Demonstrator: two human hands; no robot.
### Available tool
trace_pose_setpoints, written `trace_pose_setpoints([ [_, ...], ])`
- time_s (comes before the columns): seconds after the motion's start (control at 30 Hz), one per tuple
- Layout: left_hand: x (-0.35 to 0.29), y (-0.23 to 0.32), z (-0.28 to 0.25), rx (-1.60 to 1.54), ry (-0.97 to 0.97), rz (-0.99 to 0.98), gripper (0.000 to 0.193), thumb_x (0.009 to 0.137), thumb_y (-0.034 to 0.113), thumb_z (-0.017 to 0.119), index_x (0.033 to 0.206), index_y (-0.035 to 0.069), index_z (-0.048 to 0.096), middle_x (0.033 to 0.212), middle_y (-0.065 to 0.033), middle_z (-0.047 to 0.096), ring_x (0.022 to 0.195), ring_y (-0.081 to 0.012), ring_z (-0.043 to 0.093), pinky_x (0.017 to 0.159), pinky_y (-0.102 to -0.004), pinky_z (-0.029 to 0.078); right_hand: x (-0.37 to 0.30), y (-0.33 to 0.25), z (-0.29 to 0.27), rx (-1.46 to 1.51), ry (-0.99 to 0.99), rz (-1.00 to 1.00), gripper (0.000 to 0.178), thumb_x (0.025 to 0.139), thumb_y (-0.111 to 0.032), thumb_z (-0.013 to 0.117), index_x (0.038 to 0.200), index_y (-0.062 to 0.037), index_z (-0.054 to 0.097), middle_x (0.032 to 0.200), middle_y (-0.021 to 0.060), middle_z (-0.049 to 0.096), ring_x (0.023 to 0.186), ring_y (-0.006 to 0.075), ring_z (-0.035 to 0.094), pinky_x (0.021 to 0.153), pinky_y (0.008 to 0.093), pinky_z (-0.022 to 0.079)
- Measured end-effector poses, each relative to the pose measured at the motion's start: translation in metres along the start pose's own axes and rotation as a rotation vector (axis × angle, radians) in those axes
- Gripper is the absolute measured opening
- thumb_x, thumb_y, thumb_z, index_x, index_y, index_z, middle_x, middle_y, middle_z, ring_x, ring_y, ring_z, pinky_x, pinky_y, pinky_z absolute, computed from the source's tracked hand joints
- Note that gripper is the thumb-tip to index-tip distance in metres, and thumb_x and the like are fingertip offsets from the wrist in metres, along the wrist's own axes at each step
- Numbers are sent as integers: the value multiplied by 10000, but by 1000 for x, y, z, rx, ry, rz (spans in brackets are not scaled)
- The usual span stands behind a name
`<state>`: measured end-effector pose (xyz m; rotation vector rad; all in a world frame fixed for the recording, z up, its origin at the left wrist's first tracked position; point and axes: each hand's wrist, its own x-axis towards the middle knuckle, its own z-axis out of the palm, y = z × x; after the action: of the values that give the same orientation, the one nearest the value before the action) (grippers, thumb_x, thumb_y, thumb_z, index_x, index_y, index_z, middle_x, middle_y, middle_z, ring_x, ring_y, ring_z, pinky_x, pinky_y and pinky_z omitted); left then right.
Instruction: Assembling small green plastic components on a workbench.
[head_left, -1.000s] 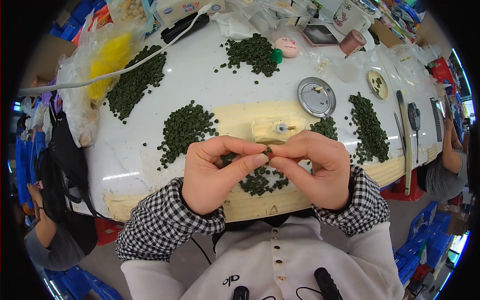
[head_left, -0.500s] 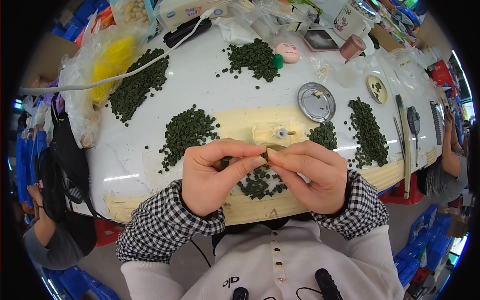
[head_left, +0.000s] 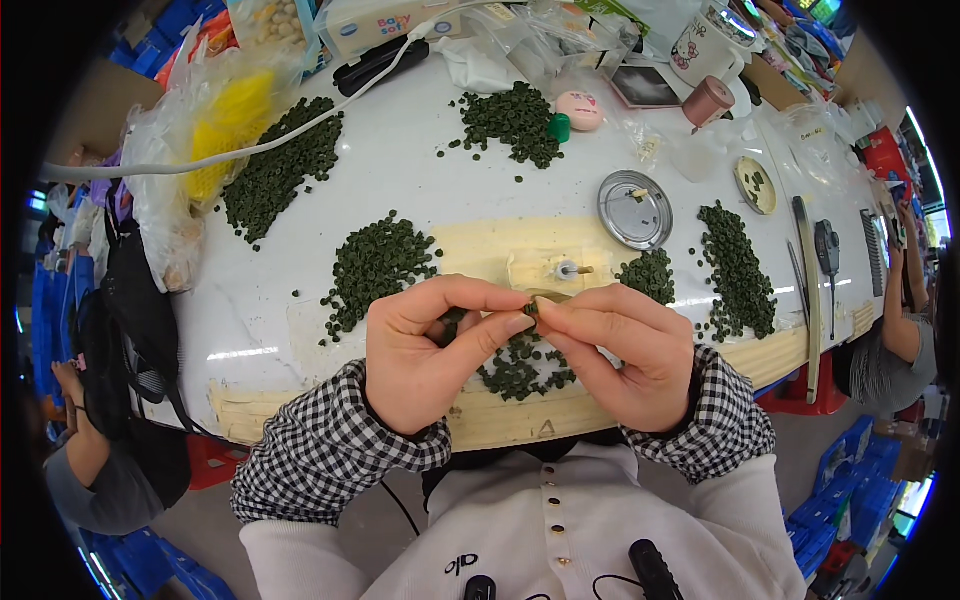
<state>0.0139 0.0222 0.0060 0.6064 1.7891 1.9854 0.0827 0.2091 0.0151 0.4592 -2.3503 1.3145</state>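
Note:
Over the table's front edge, my left hand [head_left: 420, 350] and my right hand [head_left: 632, 350] meet fingertip to fingertip. Both pinch one small dark green piece [head_left: 531, 309], mostly covered by the thumbs and forefingers; its exact kind is too small to make out. Beneath the hands lies a loose heap of similar green pieces [head_left: 518, 378]. Just beyond them a small motor-like fitting with a thin metal tip [head_left: 568, 270] rests on a pale yellow strip [head_left: 470, 240]. More green pieces form a pile [head_left: 385, 262] beyond my left hand and a smaller pile [head_left: 648, 276] beyond my right.
A round metal lid [head_left: 635, 228] and a small cream dish [head_left: 755, 185] stand to the right. Tweezers [head_left: 800, 280] lie beside a long flat strip [head_left: 806, 330]. A white cable [head_left: 240, 153] crosses the far left. A mug [head_left: 705, 50] stands at the back. Co-workers sit on both sides.
The green piece has turned slightly between my fingertips. Both hands keep almost the same place, and the view has shifted a little.

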Motion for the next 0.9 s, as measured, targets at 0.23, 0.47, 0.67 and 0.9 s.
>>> trace_pose_setpoints([
  [0.23,1,-5,-1,42,5,95,151,812,-45,660,958,-12,685,886,-59,669,674,-33,502,594,-169,393,0,0,3,63,-9,24,334,768,60,667,1098,16,642,849,122,636,682,187,630,589,256,507],
  [0.47,0,-6,-1,-1,7,68,157,813,-69,645,958,-21,682,906,-78,667,753,-70,576,640,-187,440,-3,5,6,76,-42,-15,362,768,70,661,1125,17,628,854,120,628,691,202,628,602,261,513],
  [0.67,1,-6,-1,-4,-1,77,155,817,-60,649,960,-10,682,890,-58,669,718,-45,540,617,-175,415,-2,5,3,58,-53,-25,367,765,74,658,1125,11,630,854,125,628,683,206,627,599,261,514],
  [0.9,0,-2,-3,75,27,21,137,825,-54,648,953,-7,648,871,-55,662,734,-50,550,630,-173,428,6,-3,-18,-221,139,40,352,740,17,714,1084,-11,645,820,92,582,621,167,568,543,240,474],
])
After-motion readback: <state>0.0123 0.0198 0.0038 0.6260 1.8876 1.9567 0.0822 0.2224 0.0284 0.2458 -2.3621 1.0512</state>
